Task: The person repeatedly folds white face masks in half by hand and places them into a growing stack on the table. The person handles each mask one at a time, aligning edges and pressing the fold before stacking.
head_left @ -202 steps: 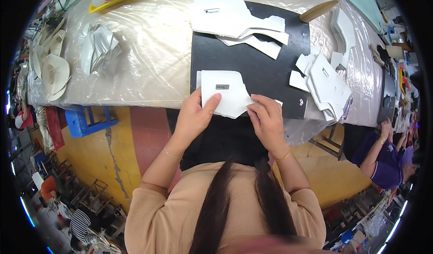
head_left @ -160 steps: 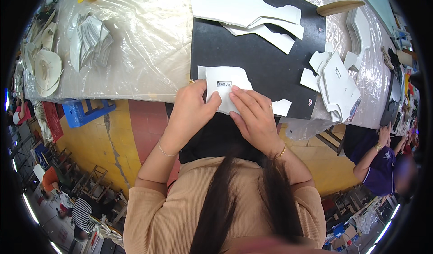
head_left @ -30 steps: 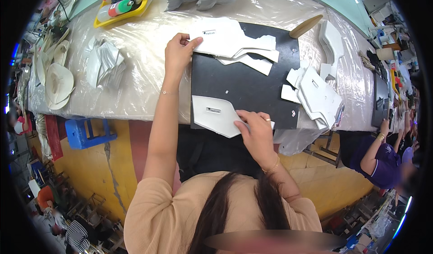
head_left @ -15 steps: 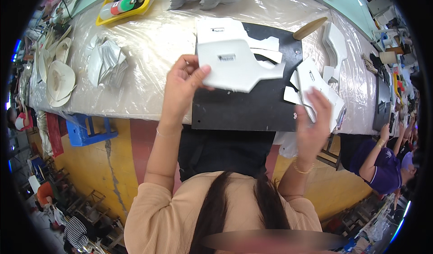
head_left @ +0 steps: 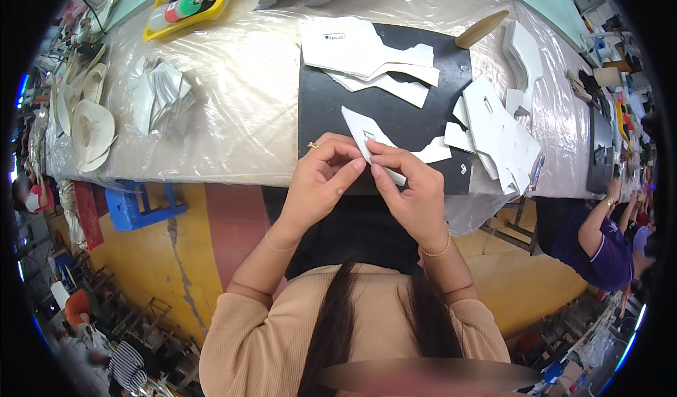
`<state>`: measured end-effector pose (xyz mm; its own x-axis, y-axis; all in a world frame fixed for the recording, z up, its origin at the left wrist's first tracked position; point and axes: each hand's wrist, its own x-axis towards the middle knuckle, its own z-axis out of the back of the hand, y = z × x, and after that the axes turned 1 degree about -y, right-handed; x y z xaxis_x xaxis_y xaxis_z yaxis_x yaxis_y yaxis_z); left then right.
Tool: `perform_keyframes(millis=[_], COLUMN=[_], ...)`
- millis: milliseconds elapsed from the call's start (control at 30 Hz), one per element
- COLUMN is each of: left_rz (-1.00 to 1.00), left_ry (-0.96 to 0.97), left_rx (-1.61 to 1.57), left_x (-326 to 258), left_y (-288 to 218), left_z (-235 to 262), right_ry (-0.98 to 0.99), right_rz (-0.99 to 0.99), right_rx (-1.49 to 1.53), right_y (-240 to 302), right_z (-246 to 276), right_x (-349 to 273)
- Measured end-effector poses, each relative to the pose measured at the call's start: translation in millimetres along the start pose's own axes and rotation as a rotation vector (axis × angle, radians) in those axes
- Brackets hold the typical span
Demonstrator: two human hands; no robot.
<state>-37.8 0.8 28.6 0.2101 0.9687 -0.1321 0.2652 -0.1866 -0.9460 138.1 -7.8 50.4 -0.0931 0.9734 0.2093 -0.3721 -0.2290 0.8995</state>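
Both my hands meet at the near edge of a black board (head_left: 328, 115), pinching one white cut shoe-upper piece (head_left: 361, 127) with a small printed label. My left hand (head_left: 324, 178) has its fingertips on the near edge, and my right hand (head_left: 409, 182) grips close beside it. The piece is tilted up, and a narrow tail of it shows beyond my right fingers. Farther back on the board lie several similar white pieces (head_left: 345, 48), overlapping. More labelled white pieces (head_left: 497, 132) form a loose pile over the board's right edge.
A wooden stick (head_left: 483, 29) rests at the board's far right corner. Beyond it stands a stack of white pieces (head_left: 523, 58). At left are a fanned pile (head_left: 162, 94), cream curved pieces (head_left: 94, 129) and a yellow tray (head_left: 189, 16) with a bottle. A blue stool (head_left: 144, 210) stands below.
My left hand has brought the white piece nearer and tilted it. My right hand has left the right-hand pile and now grips the same piece.
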Motion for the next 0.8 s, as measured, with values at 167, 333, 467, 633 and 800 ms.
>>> perform_keyframes(millis=[167,333,467,633,800], left_rz=[-0.044,-0.215,-0.233,-0.212,-0.254], left_ry=[0.011,0.004,0.058,0.026,-0.01], left_rx=[0.167,0.47,0.603,0.535,0.521], left_x=[0.6,2.9,2.1,4.1,5.6], left_y=[-6.1,-13.6,-21.5,-20.7,-17.6], left_z=[-5.1,-11.5,-12.1,-14.2,-13.0], right_ry=[-0.026,-0.062,-0.024,-0.019,0.039], right_rz=[-0.077,-0.085,-0.104,-0.158,-0.23], right_rx=[0.086,0.102,0.106,0.134,0.21], right_y=[-1.0,-0.3,1.7,1.7,-1.6], right_z=[-3.1,-1.7,3.2,5.8,9.2], right_x=[-3.8,-2.7,-1.5,0.3,1.6])
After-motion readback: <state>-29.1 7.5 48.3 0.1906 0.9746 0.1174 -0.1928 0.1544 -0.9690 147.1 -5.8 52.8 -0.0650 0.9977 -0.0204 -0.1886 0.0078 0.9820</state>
